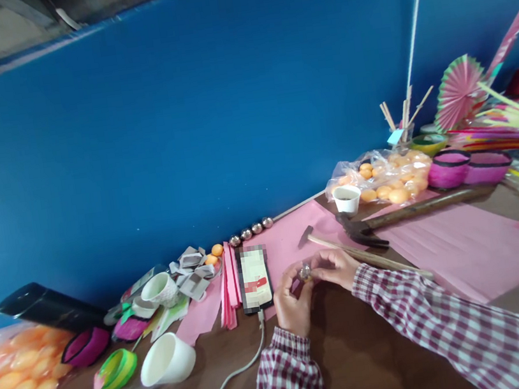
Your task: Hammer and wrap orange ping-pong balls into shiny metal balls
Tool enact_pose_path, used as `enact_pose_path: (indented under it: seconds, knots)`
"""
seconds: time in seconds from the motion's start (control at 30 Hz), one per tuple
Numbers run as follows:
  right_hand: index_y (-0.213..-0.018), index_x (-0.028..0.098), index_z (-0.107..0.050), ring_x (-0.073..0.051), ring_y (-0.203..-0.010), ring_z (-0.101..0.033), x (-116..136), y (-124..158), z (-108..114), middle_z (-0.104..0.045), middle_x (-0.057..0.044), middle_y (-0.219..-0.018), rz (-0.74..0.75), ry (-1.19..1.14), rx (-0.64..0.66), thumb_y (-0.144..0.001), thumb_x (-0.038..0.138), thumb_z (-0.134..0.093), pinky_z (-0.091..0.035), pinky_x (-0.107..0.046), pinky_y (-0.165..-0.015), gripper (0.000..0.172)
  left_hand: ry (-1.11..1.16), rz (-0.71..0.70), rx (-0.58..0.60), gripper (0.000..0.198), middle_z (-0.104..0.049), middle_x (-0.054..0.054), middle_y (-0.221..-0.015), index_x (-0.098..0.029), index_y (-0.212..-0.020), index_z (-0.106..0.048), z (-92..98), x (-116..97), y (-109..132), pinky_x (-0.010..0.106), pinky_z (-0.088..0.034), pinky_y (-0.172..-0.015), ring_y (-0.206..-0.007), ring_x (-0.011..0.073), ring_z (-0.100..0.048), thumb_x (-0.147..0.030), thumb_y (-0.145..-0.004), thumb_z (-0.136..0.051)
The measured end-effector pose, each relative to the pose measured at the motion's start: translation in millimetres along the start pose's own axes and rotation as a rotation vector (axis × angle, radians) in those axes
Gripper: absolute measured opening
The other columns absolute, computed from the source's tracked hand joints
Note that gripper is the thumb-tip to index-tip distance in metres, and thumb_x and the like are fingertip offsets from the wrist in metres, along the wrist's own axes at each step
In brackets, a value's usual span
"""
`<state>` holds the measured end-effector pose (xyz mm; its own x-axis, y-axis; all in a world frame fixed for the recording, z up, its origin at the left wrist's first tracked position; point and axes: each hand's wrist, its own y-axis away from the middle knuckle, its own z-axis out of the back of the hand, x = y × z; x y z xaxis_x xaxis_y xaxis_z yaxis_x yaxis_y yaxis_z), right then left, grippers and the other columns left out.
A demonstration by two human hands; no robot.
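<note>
Between my two hands is a small shiny silver ball (304, 272), held over the brown table. My left hand (293, 299) pinches it from the left with thumb and fingers. From the right, the fingertips of my right hand (336, 267) close on it too. Part of the ball is hidden by my fingers. Just left of my hands lies a phone (254, 279) with a charging cable (245, 370). Several similar silver balls (251, 231) stand in a row behind the phone. A thin-handled small hammer (344, 246) lies beyond my right hand.
A large claw hammer (416, 210) rests on pink paper (469, 242) at the right. Bags of orange balls (397, 178) sit at both sides. White cups (167, 360) and a green tape roll (117, 369) stand left. A blue wall (181, 115) borders the table's back.
</note>
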<state>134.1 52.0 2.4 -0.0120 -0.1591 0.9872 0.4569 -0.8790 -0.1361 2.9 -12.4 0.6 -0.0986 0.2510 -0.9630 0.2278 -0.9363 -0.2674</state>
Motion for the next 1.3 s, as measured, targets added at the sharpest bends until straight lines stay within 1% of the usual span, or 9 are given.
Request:
enact_pose_path:
  seconds: [0.2,0.37,0.47,0.67,0.8,0.93,1.1,1.23,1.3]
  knots:
    - [-0.079,0.017,-0.052,-0.014,-0.071,-0.059,2,0,-2,-0.063,-0.003,-0.081,0.024,-0.038,0.018,-0.066,0.037,-0.062,-0.049,-0.032,-0.068,0.026,0.153,0.062,-0.007,0.034,-0.062,0.009,-0.103,-0.015,-0.100,-0.057,-0.6,0,-2,0.036,-0.045,-0.087,-0.095,0.0195,-0.058,-0.020,-0.067,-0.063]
    - [-0.082,0.018,-0.050,-0.016,-0.079,-0.059,3,3,-6,-0.059,-0.003,-0.082,0.075,-0.091,0.039,-0.067,0.034,-0.063,-0.049,-0.033,-0.075,0.026,0.201,0.083,-0.027,0.026,-0.065,0.009,-0.090,-0.014,-0.093,-0.058,-0.3,1,-2,0.035,-0.049,-0.079,-0.084,0.0183,-0.061,-0.027,-0.071,-0.061]
    - [-0.083,0.018,-0.049,-0.016,-0.080,-0.060,1,5,-9,-0.058,-0.003,-0.083,0.086,-0.108,0.058,-0.069,0.034,-0.061,-0.051,-0.033,-0.075,0.024,0.246,0.121,-0.020,0.026,-0.065,0.007,-0.087,-0.014,-0.092,-0.057,-0.3,1,-3,0.034,-0.050,-0.076,-0.080,0.0171,-0.061,-0.028,-0.070,-0.061]
    - [-0.088,0.018,-0.050,-0.018,-0.082,-0.061,4,7,-11,-0.059,-0.005,-0.089,0.066,-0.096,0.076,-0.067,0.030,-0.064,-0.052,-0.033,-0.076,0.028,0.284,0.172,-0.043,0.027,-0.065,0.007,-0.090,-0.015,-0.096,-0.056,0.0,3,-2,0.031,-0.049,-0.076,-0.083,0.0162,-0.061,-0.028,-0.073,-0.059]
    - [-0.095,0.018,-0.052,-0.019,-0.086,-0.060,6,7,-9,-0.060,-0.007,-0.093,0.077,-0.055,0.058,-0.069,0.032,-0.062,-0.051,-0.034,-0.078,0.031,0.397,0.218,-0.024,0.032,-0.064,0.008,-0.095,-0.015,-0.104,-0.055,0.3,3,-1,0.035,-0.049,-0.078,-0.085,0.0174,-0.062,-0.030,-0.076,-0.055]
    - [-0.100,0.018,-0.055,-0.019,-0.088,-0.060,7,7,-7,-0.061,-0.007,-0.096,0.106,-0.021,0.052,-0.071,0.035,-0.061,-0.051,-0.034,-0.078,0.034,0.412,0.224,-0.012,0.034,-0.064,0.008,-0.100,-0.016,-0.105,-0.056,2.2,3,-1,0.036,-0.047,-0.082,-0.091,0.0194,-0.060,-0.030,-0.074,-0.057]
    - [-0.097,0.018,-0.058,-0.019,-0.085,-0.059,10,7,-5,-0.060,-0.007,-0.096,0.158,0.022,0.053,-0.071,0.035,-0.061,-0.052,-0.034,-0.074,0.032,0.417,0.233,0.003,0.030,-0.066,0.008,-0.096,-0.017,-0.100,-0.059,3.6,4,-1,0.036,-0.049,-0.079,-0.088,0.0196,-0.061,-0.029,-0.072,-0.060]
    - [-0.098,0.019,-0.058,-0.018,-0.084,-0.059,11,8,-7,-0.060,-0.008,-0.096,0.182,0.039,0.052,-0.074,0.031,-0.058,-0.052,-0.033,-0.073,0.027,0.427,0.253,-0.056,0.033,-0.065,0.007,-0.096,-0.018,-0.104,-0.058,2.0,4,-1,0.035,-0.048,-0.080,-0.087,0.0174,-0.061,-0.030,-0.073,-0.059]
    - [-0.099,0.020,-0.058,-0.018,-0.086,-0.058,11,9,-10,-0.059,-0.008,-0.100,0.235,0.066,0.050,-0.075,0.029,-0.057,-0.051,-0.032,-0.073,0.025,0.434,0.273,-0.071,0.034,-0.065,0.006,-0.096,-0.018,-0.104,-0.058,1.2,2,-1,0.033,-0.048,-0.078,-0.085,0.0162,-0.061,-0.031,-0.073,-0.059]
